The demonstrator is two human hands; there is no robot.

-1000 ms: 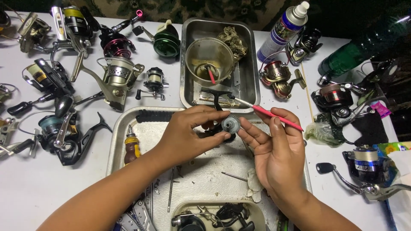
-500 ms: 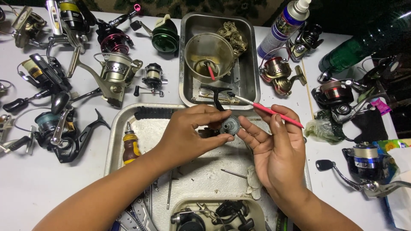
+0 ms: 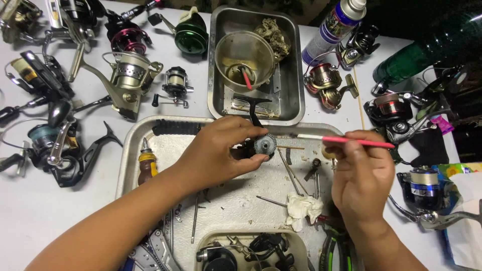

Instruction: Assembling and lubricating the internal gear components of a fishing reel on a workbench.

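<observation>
— Grey and toothed, that gear (image 3: pixel 264 144): where do we have it?

— Our left hand (image 3: pixel 219 150) pinches it, fingers closed round the dark reel part behind it, over the metal tray (image 3: pixel 131 165).

— And our right hand (image 3: pixel 362 173)?

— Well apart to the right, gripping the pink brush (image 3: pixel 346 141), whose tip points toward the gear without touching. A white rag (image 3: pixel 303 208) lies below.

Left hand (image 3: pixel 216 153), right hand (image 3: pixel 362 175): bare, sleeveless forearms, no gloves, no rings.

Cup (image 3: pixel 244 59) in pan (image 3: pixel 292 90) behind tray (image 3: pixel 131 165)
</observation>
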